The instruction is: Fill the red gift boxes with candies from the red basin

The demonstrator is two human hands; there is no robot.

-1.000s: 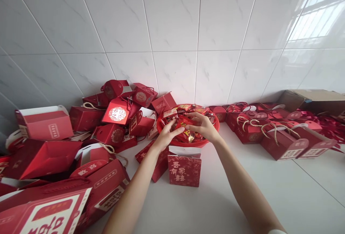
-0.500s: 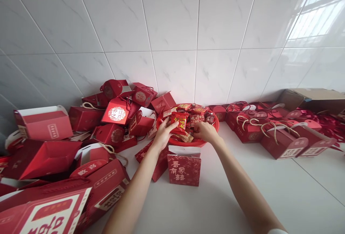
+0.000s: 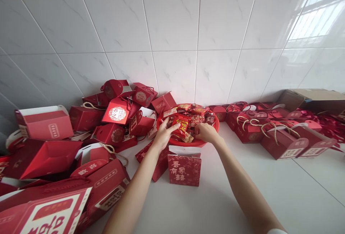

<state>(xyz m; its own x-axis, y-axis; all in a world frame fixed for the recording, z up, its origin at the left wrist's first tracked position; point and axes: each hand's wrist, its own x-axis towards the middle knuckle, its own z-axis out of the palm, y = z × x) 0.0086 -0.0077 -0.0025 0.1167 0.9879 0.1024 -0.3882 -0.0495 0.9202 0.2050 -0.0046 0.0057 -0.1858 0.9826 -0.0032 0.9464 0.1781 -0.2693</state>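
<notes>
A red basin [image 3: 199, 143] full of red-wrapped sweets stands near the wall. Over its left side, my left hand [image 3: 164, 133] is closed on a red packet [image 3: 181, 123] with yellow print, thumb on its front. My right hand [image 3: 206, 132] is closed at the basin's right side, its fingertips down among the wrapped sweets, and what they hold is hidden. Just in front of the basin, an open red gift box [image 3: 184, 169] with white characters stands upright. Another red box [image 3: 159, 164] lies tilted to its left, partly behind my left forearm.
Many red gift boxes [image 3: 44, 124] are heaped on the left. Red boxes with rope handles [image 3: 283, 141] stand in rows on the right, near a cardboard box [image 3: 318, 96] and red ribbon [image 3: 327, 126]. A tiled wall [image 3: 175, 18] closes off the back.
The red packet at my left hand has tipped and sunk slightly lower over the sweets. My right hand has stayed almost in place.
</notes>
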